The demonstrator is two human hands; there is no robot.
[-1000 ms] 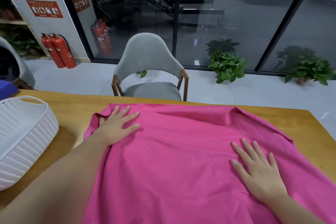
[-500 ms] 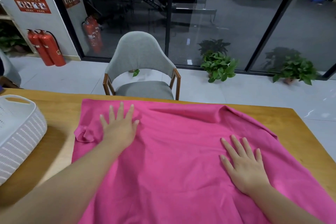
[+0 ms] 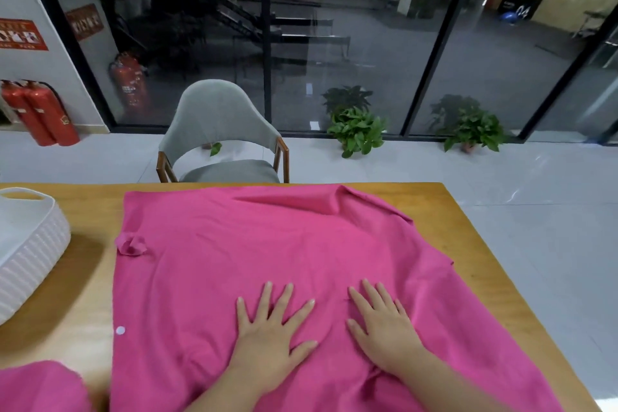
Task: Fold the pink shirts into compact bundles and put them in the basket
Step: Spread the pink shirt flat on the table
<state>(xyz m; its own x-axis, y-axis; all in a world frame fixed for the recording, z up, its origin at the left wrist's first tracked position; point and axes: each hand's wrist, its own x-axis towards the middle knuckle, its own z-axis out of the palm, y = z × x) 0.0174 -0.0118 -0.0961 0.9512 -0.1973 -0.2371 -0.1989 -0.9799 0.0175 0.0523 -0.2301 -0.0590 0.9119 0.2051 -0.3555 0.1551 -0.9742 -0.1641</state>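
Two hands are laid flat near 6 o'clock on the pink shirt (image 3: 267,261): the left hand (image 3: 271,338) and the right hand (image 3: 384,331), side by side, fingers straight and spread apart, nothing being gripped. At 7 o'clock a second bundle of pink cloth (image 3: 36,385) is cut by the frame edge; whether it is another shirt cannot be told. The spread shirt is seen to cover most of the wooden table (image 3: 468,244), its left edge lying straight, with a small bunched knot (image 3: 131,245) at 9 o'clock and a raised ridge (image 3: 347,201) towards 1 o'clock. The white basket (image 3: 30,244) is set at 9 o'clock, apart from the shirt. A grey chair (image 3: 217,124) stands beyond at 12 o'clock.

Smoothing is judged unfinished. If the ridge and knot are left in, a lumpy, lopsided bundle could result. The right part drapes over the table edge, so the cloth could be dragged off by its own weight once pressure is released.
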